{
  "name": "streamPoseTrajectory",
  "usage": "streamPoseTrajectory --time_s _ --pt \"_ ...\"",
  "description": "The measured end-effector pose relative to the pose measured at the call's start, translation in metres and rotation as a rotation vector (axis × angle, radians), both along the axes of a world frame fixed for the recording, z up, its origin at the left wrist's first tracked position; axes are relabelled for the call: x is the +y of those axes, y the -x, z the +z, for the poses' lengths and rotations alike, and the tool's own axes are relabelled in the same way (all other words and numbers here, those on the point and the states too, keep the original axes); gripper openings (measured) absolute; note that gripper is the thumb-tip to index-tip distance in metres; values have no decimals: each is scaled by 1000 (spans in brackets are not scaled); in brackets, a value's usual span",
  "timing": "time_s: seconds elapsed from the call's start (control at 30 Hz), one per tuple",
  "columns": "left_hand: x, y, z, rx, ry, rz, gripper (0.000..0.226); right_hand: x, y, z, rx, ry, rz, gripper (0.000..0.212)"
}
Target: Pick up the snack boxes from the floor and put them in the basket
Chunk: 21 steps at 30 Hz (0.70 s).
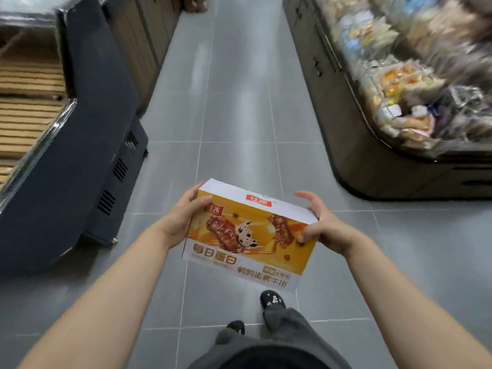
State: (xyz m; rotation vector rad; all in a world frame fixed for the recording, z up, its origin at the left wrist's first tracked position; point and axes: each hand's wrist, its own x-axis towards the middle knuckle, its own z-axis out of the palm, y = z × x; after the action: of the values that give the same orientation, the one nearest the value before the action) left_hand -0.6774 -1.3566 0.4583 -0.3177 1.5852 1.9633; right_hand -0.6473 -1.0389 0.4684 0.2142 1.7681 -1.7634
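We look down a shop aisle at a rectangular cardboard snack box (250,235), held in the air at the centre of the view, above the floor and between both bare hands. The box is flat-sided and sharp-edged, with a glossy orange printed face turned up toward us, white borders, a small red logo and pictures of brown meat strips. Its long axis runs roughly from 9 o'clock to 3 o'clock, the right end dipping slightly toward 4 o'clock. The left hand (181,217) grips the 9 o'clock end, thumb on the printed face and fingers wrapped behind. The right hand (324,227) grips the 3 o'clock end, thumb pressed on the face and fingers curled over the far corner. The floor (239,115) is smooth grey tile with thin pale grout lines and a dull sheen. At 9 to 10 o'clock stands a dark, slab-sided chest cabinet (80,155) with vent slots and a shiny metal rim. At 1 to 2 o'clock a rounded brown display stand (359,161) holds blurred, crinkly packets. At 6 o'clock we see grey trousers (287,328) and dark shoes (273,299).
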Motion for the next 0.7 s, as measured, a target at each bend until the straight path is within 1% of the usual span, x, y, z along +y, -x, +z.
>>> streamPoseTrajectory --time_s 0.07,0.1,0.13,0.17,0.23,0.3,0.37,0.4,0.43,0.5,0.53,0.6,0.7 --pt "10 -6 5 37 62 -152 106 8 -20 4 21 53 -162 98" --pt "19 -10 5 48 84 -208 98 13 -31 7 39 91 -269 99" --pt "29 -13 5 56 97 -233 95 17 -43 9 56 138 -393 98" --pt "41 -16 4 55 98 -229 98 20 -53 9 65 185 -524 96" --pt "68 -19 5 15 37 -224 104 32 -76 8 98 251 -777 96" --pt "92 -22 9 -29 -28 -235 101 44 -93 4 84 254 -916 102" --pt "119 -21 14 -75 -80 -304 101 62 -112 0 46 202 -1011 111" --pt "134 -22 16 -85 -84 -346 100 71 -125 0 26 187 -1035 109" --pt "145 -22 17 -93 -80 -377 96 76 -134 2 10 174 -1023 98" --pt "174 -27 22 -104 -39 -431 86 91 -158 -2 -11 160 -1016 60" --pt "189 -29 23 -104 -17 -449 82 99 -168 -7 -18 168 -1038 48" --pt "223 -35 25 -112 29 -509 74 119 -189 -16 -23 144 -1106 44" --pt "275 -49 26 -124 63 -576 49 151 -215 -29 -35 146 -1239 46"
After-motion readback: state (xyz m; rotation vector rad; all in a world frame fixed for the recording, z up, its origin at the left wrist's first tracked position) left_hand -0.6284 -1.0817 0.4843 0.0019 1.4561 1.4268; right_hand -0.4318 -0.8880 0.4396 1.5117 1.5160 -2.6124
